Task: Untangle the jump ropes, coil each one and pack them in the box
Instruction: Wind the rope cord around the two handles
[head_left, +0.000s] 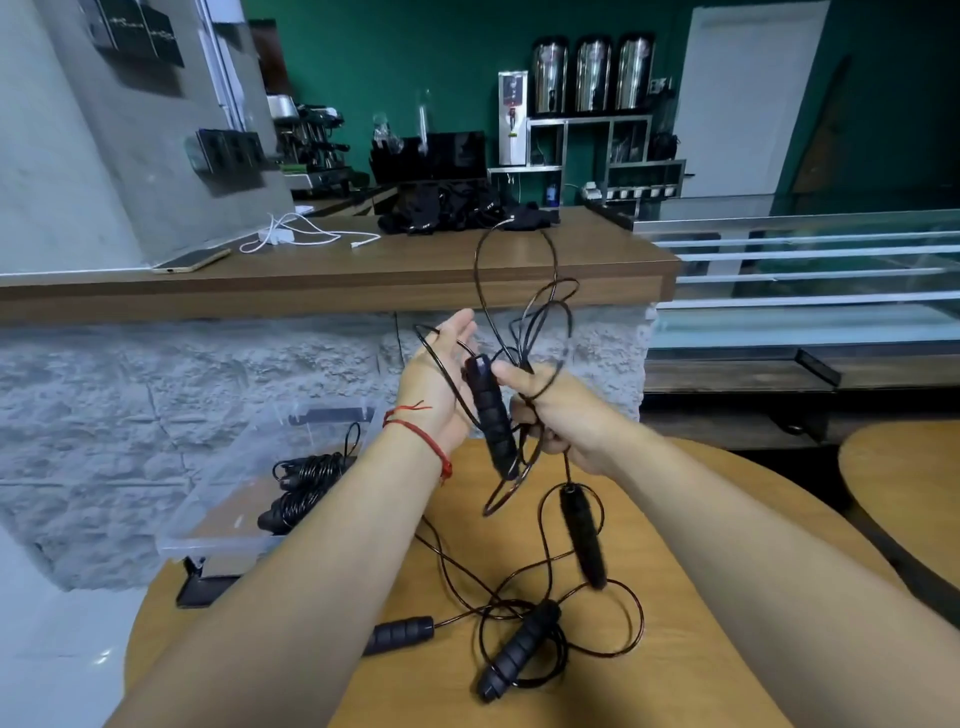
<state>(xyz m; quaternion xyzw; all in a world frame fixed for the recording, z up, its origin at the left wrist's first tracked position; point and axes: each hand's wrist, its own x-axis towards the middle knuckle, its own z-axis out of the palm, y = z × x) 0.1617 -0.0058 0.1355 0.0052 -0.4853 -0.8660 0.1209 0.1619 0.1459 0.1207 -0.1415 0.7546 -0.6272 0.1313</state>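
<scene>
The box (218, 543) sat at the surface's (415, 696) far left edge, coiled ropes (306, 483) inside. Tangled ropes (519, 649) lay to its right, nearer me. Above them the right hand (561, 421) gripped a raised rope (491, 415) beside the left hand (441, 374); a counter (311, 280) stood behind.

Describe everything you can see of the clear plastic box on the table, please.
The clear plastic box is a see-through rectangular tub, open on top. It stands at the left edge of the round wooden table. Inside it lie coiled black jump ropes. A black latch hangs at its near end.
</scene>
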